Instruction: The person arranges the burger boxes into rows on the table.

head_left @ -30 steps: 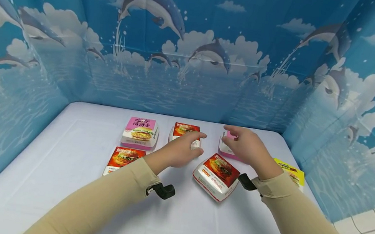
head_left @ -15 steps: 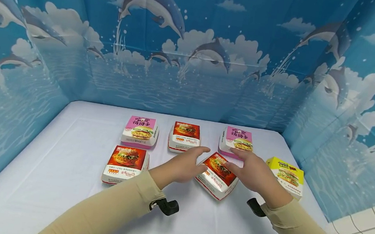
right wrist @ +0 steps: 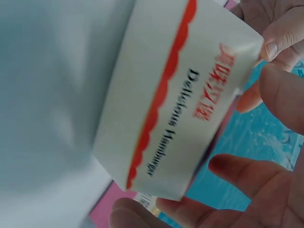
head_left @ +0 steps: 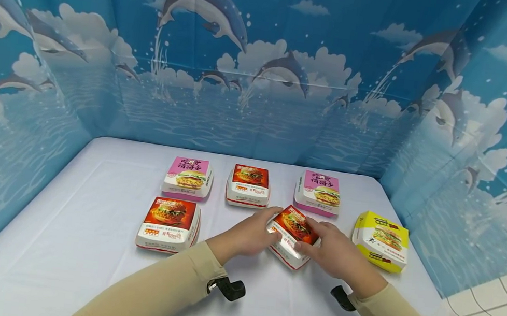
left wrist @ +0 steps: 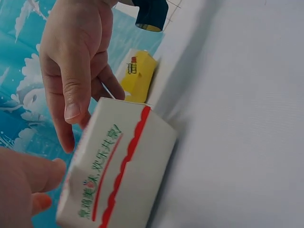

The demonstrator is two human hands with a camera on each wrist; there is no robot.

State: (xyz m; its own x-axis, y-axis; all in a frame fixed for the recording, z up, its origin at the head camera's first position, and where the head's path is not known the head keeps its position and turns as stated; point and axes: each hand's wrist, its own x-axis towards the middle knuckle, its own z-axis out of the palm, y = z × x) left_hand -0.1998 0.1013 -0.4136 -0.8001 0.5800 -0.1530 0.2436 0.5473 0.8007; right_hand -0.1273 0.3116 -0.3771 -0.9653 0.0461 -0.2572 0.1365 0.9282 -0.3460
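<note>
A red-and-white hamburger box (head_left: 290,235) sits askew on the white table, between both hands. The left hand (head_left: 251,233) is at its left side, with the thumb by the near left corner. From the right, the right hand (head_left: 334,250) reaches over the edge, its fingers and thumb spread and fairly straight. In the left wrist view the right hand (left wrist: 76,61) comes down at the far end of the box (left wrist: 118,166). Fingers of the right hand (right wrist: 256,190) lie close along the box (right wrist: 175,95) in the right wrist view; firm contact cannot be made out.
Behind stand a pink burger box (head_left: 188,178), a red one (head_left: 249,185) and another pink box (head_left: 318,192). A red box (head_left: 169,224) stands at left, a yellow box (head_left: 381,240) at right. A dolphin-print curtain (head_left: 257,122) encloses the white table (head_left: 61,240).
Both hands have come down and nearer to the person, from above the back row to the askew red box. The right hand travelled furthest, and the left thumb now meets the box's edge.
</note>
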